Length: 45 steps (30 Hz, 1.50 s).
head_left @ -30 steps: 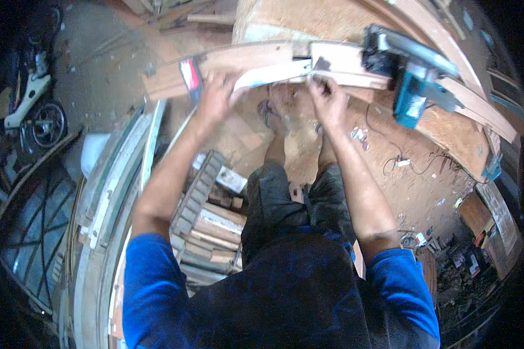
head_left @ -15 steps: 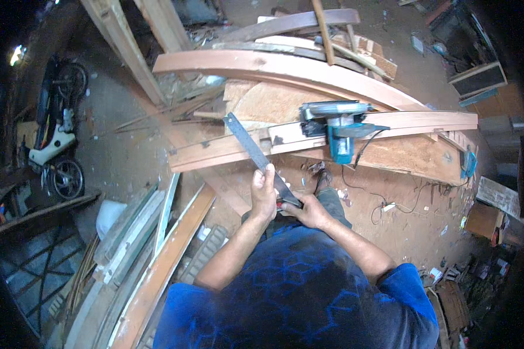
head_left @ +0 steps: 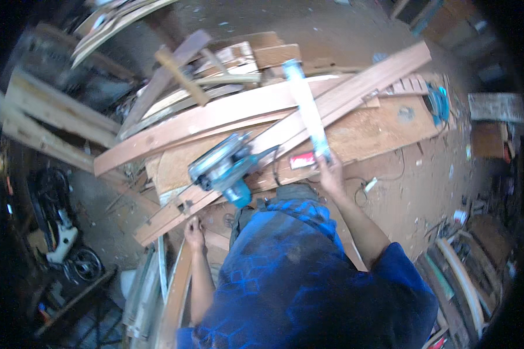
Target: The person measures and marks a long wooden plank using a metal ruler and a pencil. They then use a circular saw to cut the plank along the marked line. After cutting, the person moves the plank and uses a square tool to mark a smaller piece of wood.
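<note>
My right hand [head_left: 330, 173] grips the lower end of a long flat steel rule [head_left: 306, 107], bright with glare and blurred. Beside that end shows a red and white piece [head_left: 302, 161]; whether it joins the rule I cannot tell. The rule slants up across a long grooved wooden beam [head_left: 355, 93]. On the beam sits a teal and black circular saw [head_left: 224, 168]. My left hand [head_left: 195, 234] is low, close under the beam's near left end; its fingers look curled but are smeared, and contact with the beam is unclear.
A curved plank [head_left: 198, 131] and a plywood sheet [head_left: 384, 131] lie by the beam. Another teal power tool [head_left: 438, 104] rests at the sheet's right end. A cord trails over the floor near a white plug [head_left: 371, 185]. Stacked boards [head_left: 142, 296] stand at lower left, a motorbike [head_left: 61, 227] beyond.
My left hand has let go of the rule and moved left toward the beam's end. My right hand has carried the rule forward and right over the beam. The whole view has turned.
</note>
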### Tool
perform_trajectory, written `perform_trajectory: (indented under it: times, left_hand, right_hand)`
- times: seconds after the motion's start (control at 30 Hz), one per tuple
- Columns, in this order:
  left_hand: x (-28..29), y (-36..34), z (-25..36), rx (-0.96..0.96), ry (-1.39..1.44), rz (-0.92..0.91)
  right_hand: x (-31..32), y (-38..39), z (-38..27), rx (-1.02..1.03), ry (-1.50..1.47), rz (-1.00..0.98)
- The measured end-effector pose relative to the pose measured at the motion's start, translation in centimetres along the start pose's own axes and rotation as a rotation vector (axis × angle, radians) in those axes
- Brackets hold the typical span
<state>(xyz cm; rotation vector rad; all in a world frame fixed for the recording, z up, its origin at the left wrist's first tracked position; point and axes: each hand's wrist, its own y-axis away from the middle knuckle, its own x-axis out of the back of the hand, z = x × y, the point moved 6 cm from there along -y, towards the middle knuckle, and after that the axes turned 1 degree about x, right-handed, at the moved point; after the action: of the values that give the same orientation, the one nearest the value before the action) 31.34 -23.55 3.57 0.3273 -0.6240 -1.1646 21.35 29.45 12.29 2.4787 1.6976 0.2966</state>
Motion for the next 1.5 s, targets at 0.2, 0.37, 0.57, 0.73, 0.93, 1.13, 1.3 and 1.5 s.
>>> perform_trajectory:
  times: [0.2, 0.37, 0.57, 0.73, 0.93, 1.13, 1.3, 1.5]
  left_hand:
    - [-4.3, 5.9, -8.2, 0.473, -0.162, 0.079]
    - [-6.4, 6.6, -7.7, 0.466, -0.076, 0.067]
    - [-9.9, 3.5, 0.2, 0.269, 0.046, 0.247]
    - [-10.4, -2.5, 8.4, 0.221, 0.225, 0.460]
    - [-12.4, -10.8, 10.4, 0.389, 0.273, 0.154]
    - [-11.7, -7.8, 10.4, 0.351, 0.260, 0.215]
    - [-10.8, -1.1, 10.9, 0.261, -0.002, 0.227]
    - [-13.4, 3.7, 14.7, 0.003, 0.361, 0.087]
  right_hand:
    - [19.4, -9.7, 11.0, -0.129, -0.219, 0.709]
    - [28.9, -15.3, 17.3, -0.260, -0.504, 0.638]
    - [24.9, -18.5, 21.5, -0.388, 0.049, 0.050]
    - [7.5, -18.8, 12.9, -0.133, 0.118, -0.292]
    - [-14.6, -14.5, 2.5, 0.191, 0.583, -1.150]
    - [-20.8, -7.4, 6.4, -0.746, 0.510, -1.572]
    - [-19.1, -3.9, 6.4, -0.751, 0.564, -1.468]
    - [-13.7, -4.9, -1.9, -0.380, 0.481, -1.233]
